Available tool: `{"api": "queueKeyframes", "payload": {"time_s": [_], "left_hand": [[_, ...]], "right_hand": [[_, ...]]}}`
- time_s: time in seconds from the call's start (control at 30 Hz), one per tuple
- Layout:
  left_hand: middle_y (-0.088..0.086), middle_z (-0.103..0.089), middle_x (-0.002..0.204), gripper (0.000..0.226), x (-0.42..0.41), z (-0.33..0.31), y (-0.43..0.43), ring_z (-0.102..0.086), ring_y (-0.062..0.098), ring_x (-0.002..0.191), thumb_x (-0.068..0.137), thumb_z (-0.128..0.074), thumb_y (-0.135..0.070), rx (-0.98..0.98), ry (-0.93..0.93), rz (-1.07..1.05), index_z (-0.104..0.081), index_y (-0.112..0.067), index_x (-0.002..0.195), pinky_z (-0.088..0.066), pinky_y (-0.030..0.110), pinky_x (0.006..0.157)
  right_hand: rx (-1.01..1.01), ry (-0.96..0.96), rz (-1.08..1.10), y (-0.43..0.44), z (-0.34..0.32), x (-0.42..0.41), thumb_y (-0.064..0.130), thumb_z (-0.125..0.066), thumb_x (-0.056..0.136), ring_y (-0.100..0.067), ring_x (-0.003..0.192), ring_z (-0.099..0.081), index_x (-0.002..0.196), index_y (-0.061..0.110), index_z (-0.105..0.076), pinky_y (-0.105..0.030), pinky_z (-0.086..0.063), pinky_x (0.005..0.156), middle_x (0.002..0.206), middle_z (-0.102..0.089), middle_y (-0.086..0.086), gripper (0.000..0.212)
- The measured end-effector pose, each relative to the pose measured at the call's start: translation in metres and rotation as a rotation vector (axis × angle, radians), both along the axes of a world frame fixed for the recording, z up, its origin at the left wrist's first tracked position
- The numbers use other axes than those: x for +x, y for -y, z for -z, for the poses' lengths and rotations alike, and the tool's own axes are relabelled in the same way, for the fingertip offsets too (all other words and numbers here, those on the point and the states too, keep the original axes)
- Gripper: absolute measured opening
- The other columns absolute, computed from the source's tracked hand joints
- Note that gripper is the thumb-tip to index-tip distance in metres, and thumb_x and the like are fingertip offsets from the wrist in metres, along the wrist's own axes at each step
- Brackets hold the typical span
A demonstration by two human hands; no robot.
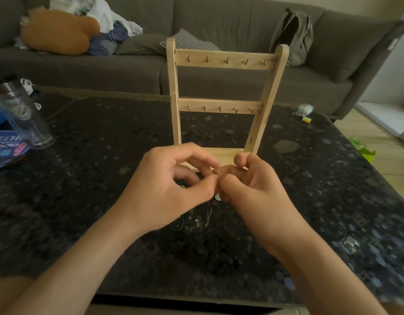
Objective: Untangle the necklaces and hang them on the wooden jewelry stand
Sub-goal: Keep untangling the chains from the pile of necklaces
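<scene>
Evidently light, limp and slippery, the necklaces (209,215) hang just in front of the wooden jewelry stand (223,105), best pinched close to the tangle, as the curled fingers (197,193) of my left hand (171,192) and right hand (251,187) do. My fingers hide the knot; the strands pooled on the tabletop (105,160) before the stand blur together.

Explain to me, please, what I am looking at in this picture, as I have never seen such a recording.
There is no machine here: the single picture comes from a camera worn on a person's head, looking down at their bare hands. The left hand and right hand meet above a dark speckled table, fingertips pinching a thin chain of the necklaces, whose tangle hangs and lies just below. Behind them stands the wooden jewelry stand, with two bars of small hooks, all bare. A clear tumbler stands at the left; a grey sofa runs behind.
</scene>
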State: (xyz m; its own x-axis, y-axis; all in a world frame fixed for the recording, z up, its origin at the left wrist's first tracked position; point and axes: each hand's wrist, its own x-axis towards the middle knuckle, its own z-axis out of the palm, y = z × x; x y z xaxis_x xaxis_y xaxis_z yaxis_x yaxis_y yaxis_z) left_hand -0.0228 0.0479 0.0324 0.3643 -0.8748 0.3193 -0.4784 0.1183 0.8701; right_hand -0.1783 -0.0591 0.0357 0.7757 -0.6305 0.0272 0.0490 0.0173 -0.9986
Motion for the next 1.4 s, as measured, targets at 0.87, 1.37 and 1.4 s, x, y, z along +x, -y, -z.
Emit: {"api": "queueKeyframes", "payload": {"time_s": [0.87, 1.37, 1.4], "left_hand": [[-0.012, -0.081, 0.089, 0.015, 0.000, 0.006, 0.001, -0.080, 0.006, 0.081, 0.091, -0.084, -0.013, 0.173, 0.103, -0.015, -0.077, -0.024, 0.097, -0.068, 0.033, 0.075], [-0.016, -0.068, 0.084, 0.005, -0.004, 0.018, 0.005, -0.071, 0.008, 0.081, 0.098, -0.063, -0.036, 0.100, 0.379, -0.035, -0.063, -0.031, 0.097, -0.059, 0.029, 0.069], [-0.015, -0.067, 0.085, 0.005, -0.004, 0.018, 0.005, -0.070, 0.009, 0.081, 0.099, -0.061, -0.035, 0.105, 0.383, -0.028, -0.061, -0.031, 0.097, -0.058, 0.029, 0.069]], "right_hand": [[-0.232, -0.115, 0.083, 0.003, 0.012, 0.003, -0.001, -0.062, 0.096, -0.022, 0.085, -0.077, 0.104, 0.017, -0.045, -0.033, -0.063, 0.074, 0.091, -0.074, -0.005, 0.026], [0.004, -0.147, 0.099, 0.005, 0.010, 0.005, 0.005, -0.063, 0.098, -0.016, 0.080, -0.073, 0.111, 0.018, -0.047, -0.035, -0.055, 0.079, 0.086, -0.079, -0.005, 0.025], [0.054, -0.150, 0.091, 0.006, 0.011, 0.005, 0.006, -0.065, 0.098, -0.011, 0.079, -0.070, 0.112, 0.017, -0.049, -0.033, -0.052, 0.080, 0.082, -0.077, -0.002, 0.023]]}}
